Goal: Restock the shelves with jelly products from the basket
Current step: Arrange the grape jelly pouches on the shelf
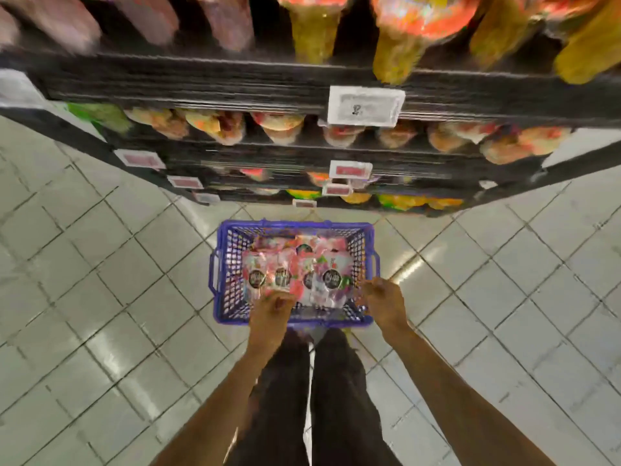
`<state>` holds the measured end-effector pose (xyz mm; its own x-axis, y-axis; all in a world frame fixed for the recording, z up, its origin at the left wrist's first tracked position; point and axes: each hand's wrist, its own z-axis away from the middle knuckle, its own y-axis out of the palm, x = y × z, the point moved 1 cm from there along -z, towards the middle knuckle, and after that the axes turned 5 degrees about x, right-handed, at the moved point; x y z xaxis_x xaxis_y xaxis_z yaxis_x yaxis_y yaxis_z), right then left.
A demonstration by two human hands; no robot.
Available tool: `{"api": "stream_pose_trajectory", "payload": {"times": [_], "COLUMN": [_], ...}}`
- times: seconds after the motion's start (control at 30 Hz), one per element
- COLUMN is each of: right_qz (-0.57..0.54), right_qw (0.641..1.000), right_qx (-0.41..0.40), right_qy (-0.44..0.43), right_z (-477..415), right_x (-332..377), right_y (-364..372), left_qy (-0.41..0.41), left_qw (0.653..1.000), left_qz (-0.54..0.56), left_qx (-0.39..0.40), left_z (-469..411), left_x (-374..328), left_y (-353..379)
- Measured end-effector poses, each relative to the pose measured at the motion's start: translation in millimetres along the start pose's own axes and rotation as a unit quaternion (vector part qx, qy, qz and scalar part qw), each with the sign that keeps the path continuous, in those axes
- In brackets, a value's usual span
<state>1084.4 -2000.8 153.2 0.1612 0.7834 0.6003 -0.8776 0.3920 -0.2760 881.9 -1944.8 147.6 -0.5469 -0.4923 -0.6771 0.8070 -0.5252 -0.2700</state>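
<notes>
A blue plastic basket [221,264] stands on the floor in front of my feet, below the shelves. Several pink and white jelly packets [295,274] with round dark labels lie in it. My left hand [271,309] reaches over the basket's near rim, its curled fingers at the lower edge of the packets; blur hides whether it grips one. My right hand [383,299] hovers over the basket's near right corner, fingers loosely curled, with nothing visible in it.
Dark shelves [235,82] rise ahead, stocked with rows of jelly cups and bags [279,127], with price tags [365,105] on their edges. Pale floor tiles [100,264] spread to both sides of the basket. My legs [316,391] stand right behind it.
</notes>
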Motion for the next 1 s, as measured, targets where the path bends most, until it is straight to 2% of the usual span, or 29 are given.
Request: {"api": "stream_pose_trajectory", "payload": {"times": [0.07,0.2,0.33,0.53,0.63,0.73,0.8,0.87,0.9,0.93,1.0], "right_qz": [0.017,0.092,0.163,0.225,0.154,0.054,-0.021,-0.027,0.014,0.088,0.226], "right_qw": [1.000,0.991,0.978,0.962,0.972,0.975,0.969,0.974,0.979,0.980,0.969], "right_qx": [-0.015,0.051,0.057,0.014,-0.011,-0.031,-0.006,0.047,0.082,0.100,0.070], "right_qy": [0.021,0.081,0.120,0.156,0.180,0.212,0.248,0.220,0.185,0.146,0.073], "right_z": [-30,-101,-181,-263,-278,-287,-287,-283,-281,-280,-280], "right_x": [-32,-98,-164,-222,-238,-243,-245,-247,-247,-247,-246], "right_y": [10,31,59,100,113,116,114,111,110,110,113], "left_qy": [-0.028,-0.051,-0.056,-0.121,-0.141,-0.157,-0.163,-0.178,-0.186,-0.188,-0.183], "left_qw": [1.000,0.997,0.994,0.984,0.978,0.981,0.982,0.982,0.981,0.980,0.982], "left_qz": [-0.004,-0.052,-0.072,-0.097,-0.106,-0.067,-0.047,0.005,0.021,0.032,0.036], "left_qx": [-0.011,0.033,0.063,0.092,0.109,0.091,0.078,0.066,0.058,0.050,0.039], "left_z": [-26,-90,-163,-244,-262,-273,-273,-269,-267,-266,-262], "left_x": [34,94,150,208,226,236,239,242,246,249,250], "left_y": [16,54,93,139,149,150,144,137,134,129,120]}}
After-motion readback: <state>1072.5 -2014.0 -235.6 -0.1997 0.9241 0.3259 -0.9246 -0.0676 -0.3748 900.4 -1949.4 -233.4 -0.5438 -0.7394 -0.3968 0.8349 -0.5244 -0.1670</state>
